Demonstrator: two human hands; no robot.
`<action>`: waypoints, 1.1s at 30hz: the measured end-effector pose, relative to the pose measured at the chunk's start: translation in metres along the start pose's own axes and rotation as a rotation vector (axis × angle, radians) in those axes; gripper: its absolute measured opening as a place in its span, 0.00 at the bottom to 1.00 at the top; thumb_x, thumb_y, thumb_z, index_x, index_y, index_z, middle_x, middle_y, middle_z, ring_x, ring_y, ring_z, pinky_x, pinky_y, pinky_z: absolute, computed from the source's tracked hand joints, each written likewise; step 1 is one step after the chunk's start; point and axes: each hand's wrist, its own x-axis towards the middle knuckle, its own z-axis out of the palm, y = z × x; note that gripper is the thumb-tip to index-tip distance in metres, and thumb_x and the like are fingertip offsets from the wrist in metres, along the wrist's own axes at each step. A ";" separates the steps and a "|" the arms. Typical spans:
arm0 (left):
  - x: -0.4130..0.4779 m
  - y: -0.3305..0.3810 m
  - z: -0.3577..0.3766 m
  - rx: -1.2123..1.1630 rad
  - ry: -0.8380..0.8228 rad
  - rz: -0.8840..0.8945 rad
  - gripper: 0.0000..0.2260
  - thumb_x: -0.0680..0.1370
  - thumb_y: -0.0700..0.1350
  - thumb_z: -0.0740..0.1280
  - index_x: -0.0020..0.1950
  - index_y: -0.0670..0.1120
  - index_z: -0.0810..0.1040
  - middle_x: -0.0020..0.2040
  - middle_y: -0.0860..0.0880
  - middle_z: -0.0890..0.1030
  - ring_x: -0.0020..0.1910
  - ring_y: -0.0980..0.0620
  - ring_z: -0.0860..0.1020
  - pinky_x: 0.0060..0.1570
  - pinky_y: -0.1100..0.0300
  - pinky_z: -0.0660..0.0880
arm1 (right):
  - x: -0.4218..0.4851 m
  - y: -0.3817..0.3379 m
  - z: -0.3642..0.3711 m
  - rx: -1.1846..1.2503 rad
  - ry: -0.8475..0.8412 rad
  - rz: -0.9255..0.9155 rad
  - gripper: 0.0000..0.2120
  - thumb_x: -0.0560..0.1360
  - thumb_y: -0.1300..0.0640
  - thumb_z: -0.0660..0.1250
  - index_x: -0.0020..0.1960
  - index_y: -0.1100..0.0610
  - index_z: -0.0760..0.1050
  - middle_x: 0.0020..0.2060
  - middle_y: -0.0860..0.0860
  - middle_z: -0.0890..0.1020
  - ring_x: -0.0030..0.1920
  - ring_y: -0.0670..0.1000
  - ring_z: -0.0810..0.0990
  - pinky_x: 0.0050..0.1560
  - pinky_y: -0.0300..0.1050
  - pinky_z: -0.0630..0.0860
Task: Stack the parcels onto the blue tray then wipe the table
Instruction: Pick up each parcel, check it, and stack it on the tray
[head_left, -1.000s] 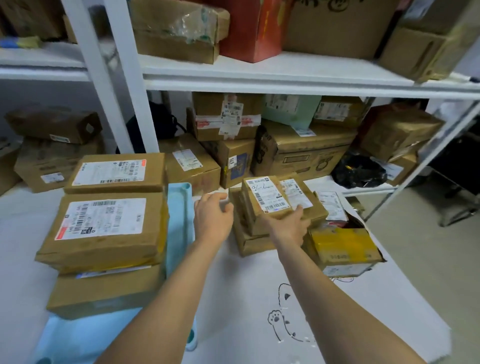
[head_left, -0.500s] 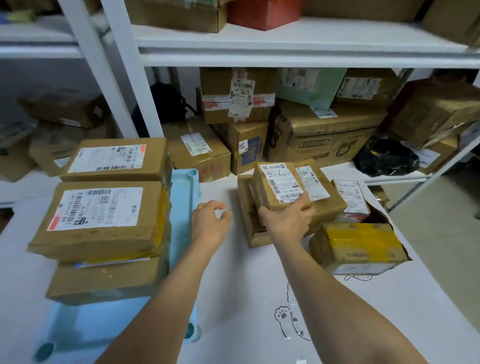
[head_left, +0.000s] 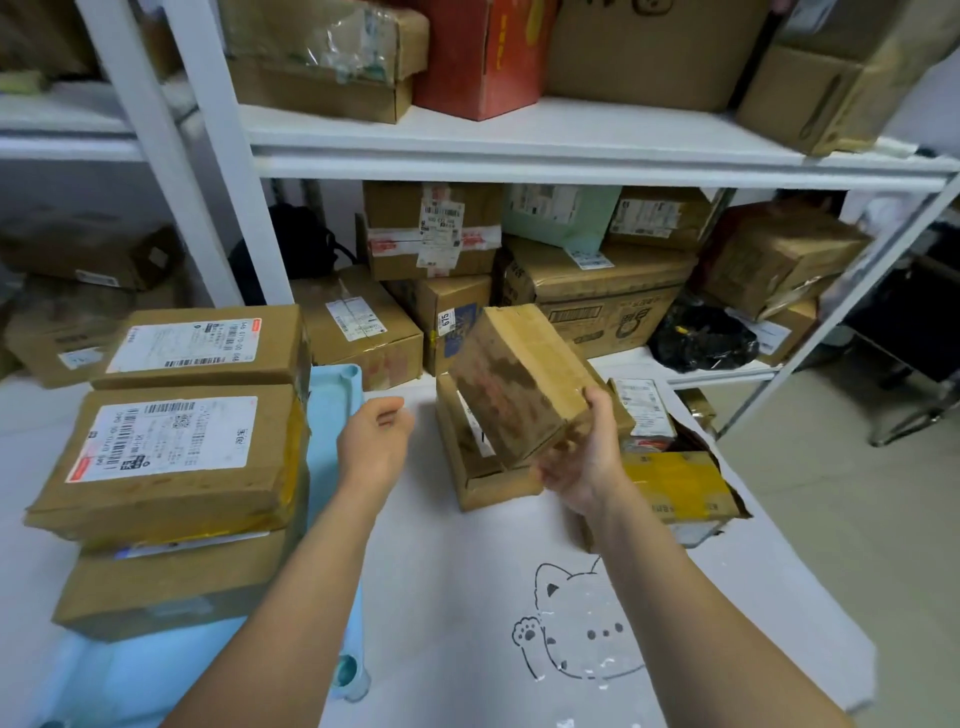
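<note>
**Item 1, brown parcel (head_left: 519, 384).** We logged it lifted clear of the table (head_left: 441, 597) and tilted, its plain taped face toward the camera. It hung above a flat parcel (head_left: 470, 473) that lay on the table.
- Grip: the right hand (head_left: 584, 465) held it at the near right corner, thumb on the right edge, fingers curled underneath.
- Left hand (head_left: 375, 441): empty, fingers loosely curled, hovering betw. the held parcel and the blue tray (head_left: 332, 410). It touched neither, as far as we could tell.

**Item 2, blue tray.** It lay at the table's left side. We counted 3 parcels on it:
- A bottom parcel (head_left: 166, 590).
- A large labelled parcel (head_left: 176, 452) stacked on the bottom one.
- A rear labelled parcel (head_left: 202, 348) just behind. We could not tell what lay under it.

**Item 3, on the table right of the flat parcel.**
- A small labelled parcel (head_left: 644, 410).
- A yellow-taped parcel (head_left: 675, 488) nearer us, by the table's right edge.

**Item 4, table.** It had a white cover w/ a cat drawing (head_left: 576, 639) at the near side, betw. the forearms.

**Item 5, white shelving (head_left: 519, 150) behind the table.**
- Upper shelf: cartons and a red box (head_left: 478, 57).
- Lower shelf: approx. a dozen cartons, a green parcel (head_left: 561, 218) and a black bag (head_left: 701, 338) at the right.
</note>
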 end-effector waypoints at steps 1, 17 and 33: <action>-0.001 0.003 -0.001 -0.031 0.002 0.002 0.13 0.79 0.43 0.63 0.63 0.44 0.77 0.59 0.46 0.78 0.52 0.52 0.74 0.55 0.59 0.70 | -0.002 -0.001 -0.002 0.031 -0.041 0.045 0.38 0.65 0.30 0.61 0.61 0.58 0.72 0.50 0.58 0.78 0.43 0.56 0.77 0.36 0.42 0.72; -0.037 0.052 -0.022 -0.371 -0.402 0.156 0.31 0.72 0.50 0.72 0.73 0.56 0.62 0.69 0.50 0.69 0.67 0.53 0.69 0.60 0.58 0.69 | -0.047 0.008 -0.001 0.085 -0.296 0.318 0.46 0.52 0.29 0.69 0.62 0.55 0.73 0.53 0.54 0.70 0.49 0.54 0.68 0.32 0.45 0.77; -0.048 0.058 -0.038 -0.288 -0.324 0.183 0.14 0.79 0.54 0.61 0.62 0.52 0.75 0.56 0.52 0.77 0.55 0.53 0.75 0.52 0.57 0.71 | -0.073 0.008 -0.003 -0.066 -0.326 0.298 0.47 0.62 0.20 0.52 0.62 0.55 0.75 0.52 0.59 0.83 0.45 0.65 0.82 0.23 0.38 0.75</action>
